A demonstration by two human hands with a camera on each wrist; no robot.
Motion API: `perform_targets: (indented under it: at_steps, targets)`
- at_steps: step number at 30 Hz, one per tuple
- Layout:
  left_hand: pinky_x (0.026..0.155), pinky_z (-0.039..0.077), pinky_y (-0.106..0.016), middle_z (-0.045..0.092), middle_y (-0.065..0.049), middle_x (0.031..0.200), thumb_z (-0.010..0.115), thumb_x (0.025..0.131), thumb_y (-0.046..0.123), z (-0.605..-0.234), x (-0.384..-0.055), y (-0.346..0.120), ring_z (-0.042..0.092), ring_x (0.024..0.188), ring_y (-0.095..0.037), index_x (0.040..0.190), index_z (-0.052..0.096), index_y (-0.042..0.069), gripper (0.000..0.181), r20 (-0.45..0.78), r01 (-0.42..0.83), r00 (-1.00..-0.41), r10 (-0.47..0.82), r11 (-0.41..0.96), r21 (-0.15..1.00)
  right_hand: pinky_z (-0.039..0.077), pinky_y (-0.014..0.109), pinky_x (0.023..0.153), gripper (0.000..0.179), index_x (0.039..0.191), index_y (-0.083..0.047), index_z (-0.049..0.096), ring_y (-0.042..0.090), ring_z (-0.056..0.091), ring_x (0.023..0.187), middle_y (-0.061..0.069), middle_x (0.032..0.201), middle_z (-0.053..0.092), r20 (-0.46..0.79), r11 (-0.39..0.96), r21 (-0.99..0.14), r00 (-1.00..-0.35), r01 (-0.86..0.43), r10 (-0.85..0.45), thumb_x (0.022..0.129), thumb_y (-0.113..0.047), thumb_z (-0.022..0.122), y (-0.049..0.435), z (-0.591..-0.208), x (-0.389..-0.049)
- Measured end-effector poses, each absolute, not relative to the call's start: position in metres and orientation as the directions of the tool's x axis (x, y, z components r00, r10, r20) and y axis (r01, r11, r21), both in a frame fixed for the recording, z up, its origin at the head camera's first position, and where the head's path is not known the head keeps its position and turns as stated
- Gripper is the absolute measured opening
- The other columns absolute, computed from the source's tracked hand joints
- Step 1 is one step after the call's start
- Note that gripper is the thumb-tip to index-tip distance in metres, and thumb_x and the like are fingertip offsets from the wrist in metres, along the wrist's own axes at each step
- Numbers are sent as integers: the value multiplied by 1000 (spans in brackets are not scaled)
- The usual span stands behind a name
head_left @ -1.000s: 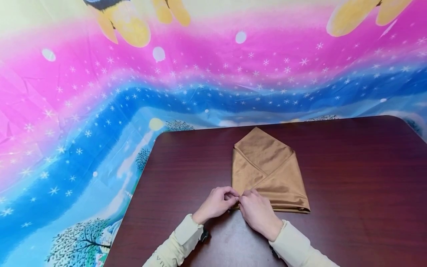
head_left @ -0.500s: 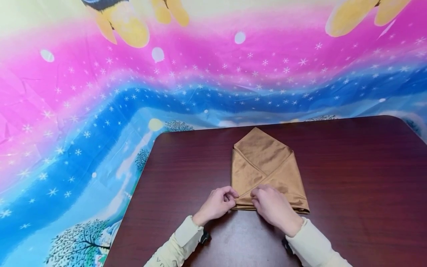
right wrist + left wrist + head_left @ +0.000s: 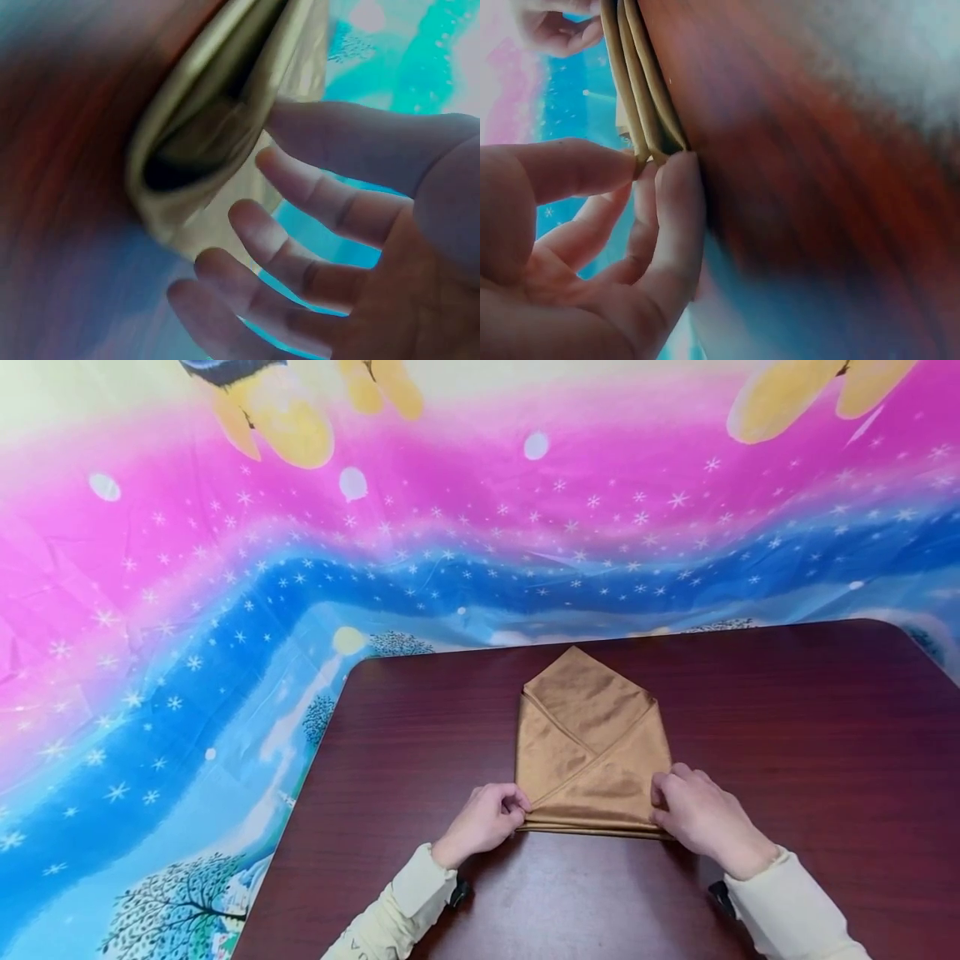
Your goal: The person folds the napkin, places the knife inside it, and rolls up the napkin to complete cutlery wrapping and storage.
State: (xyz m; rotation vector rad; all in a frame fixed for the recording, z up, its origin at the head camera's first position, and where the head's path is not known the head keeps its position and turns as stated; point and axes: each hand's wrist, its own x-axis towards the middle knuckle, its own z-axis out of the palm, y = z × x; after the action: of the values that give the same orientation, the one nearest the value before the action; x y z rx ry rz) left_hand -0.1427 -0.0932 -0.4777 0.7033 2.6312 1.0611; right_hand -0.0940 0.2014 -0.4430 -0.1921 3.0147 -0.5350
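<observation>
1 folded cloth is laid pointing to the far edge of the worktop; its near-left corner is pinched by the left hand; the right hand's grip cannot be told. Likely light, soft, slippery, it is best held by stacked corners.

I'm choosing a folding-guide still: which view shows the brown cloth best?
The head view: it shows nearly all the cloth on the table, pointed top and slanting folds included. The left wrist view shows mainly layered edges pinched by the left hand; the right wrist view, mainly a blurred, gaping end by the right hand.
</observation>
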Motion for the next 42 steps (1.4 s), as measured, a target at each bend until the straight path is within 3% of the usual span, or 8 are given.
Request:
perform_targets:
  at_steps: [5, 10, 16, 20, 24, 29, 34, 42]
  targets:
    - [61, 43, -15, 64, 5, 70, 60, 79, 1, -476, -141, -92, 51, 62, 3, 84, 70, 10, 14, -10, 394, -854, 520, 660, 639, 39, 37, 52, 27, 73, -19, 52, 19, 49, 67, 0, 76, 48, -50, 929, -346, -987, -128, -154, 73, -24, 78, 210, -452, -92]
    - [64, 44, -14, 64, 4, 74, 62, 79, 3, -474, -137, -90, 54, 68, -1, 83, 72, 11, 13, 46, 504, -825, 563, 697, 510, 37, 34, 51, 28, 73, -20, 51, 16, 47, 64, -2, 76, 47, 15, 924, -336, -983, -180, -185, 72, -24, 80, 211, -460, -90]
    - [68, 50, -22, 67, 3, 82, 66, 78, 7, -471, -130, -87, 63, 77, -9, 85, 76, 13, 14, 81, 581, -802, 592, 740, 339, 39, 32, 51, 30, 76, -22, 52, 19, 50, 77, -4, 84, 48, 119, 912, -319, -966, -256, -229, 69, -20, 82, 211, -464, -89]
    - [63, 50, -25, 64, 7, 86, 68, 77, 11, -470, -126, -86, 61, 79, -10, 83, 78, 19, 14, 100, 619, -784, 613, 758, 203, 43, 32, 57, 31, 80, -22, 56, 18, 50, 83, -7, 88, 49, 220, 877, -259, -909, -405, -355, 68, -13, 83, 213, -469, -91]
    - [62, 44, -25, 58, 8, 89, 72, 76, 20, -469, -125, -84, 53, 80, -12, 73, 76, 21, 5, 148, 693, -718, 681, 720, 47, 46, 31, 63, 30, 84, -21, 62, 14, 51, 80, -8, 87, 50, 315, 831, -167, -827, -531, -465, 67, -9, 83, 216, -473, -92]
    - [66, 42, -25, 60, 10, 88, 75, 77, 29, -466, -125, -83, 54, 82, -11, 66, 71, 19, 16, 121, 754, -640, 759, 650, -92, 46, 27, 61, 24, 84, -19, 67, 11, 51, 77, -7, 87, 53, 412, 766, -109, -730, -633, -545, 68, -8, 82, 219, -477, -92]
    - [67, 42, -26, 62, 12, 88, 75, 79, 37, -464, -127, -83, 57, 80, -10, 70, 71, 21, 19, 98, 769, -610, 786, 618, -164, 48, 26, 64, 26, 90, -15, 72, 13, 55, 80, -3, 91, 58, 450, 713, -57, -656, -699, -607, 67, -9, 81, 225, -479, -89]
    - [65, 45, -29, 63, 12, 83, 74, 80, 38, -467, -132, -87, 60, 78, -10, 74, 71, 23, 16, 112, 777, -596, 795, 606, -170, 48, 27, 64, 43, 104, -17, 69, 15, 50, 83, 1, 97, 54, 406, 685, 2, -625, -729, -667, 63, -20, 83, 236, -481, -84]
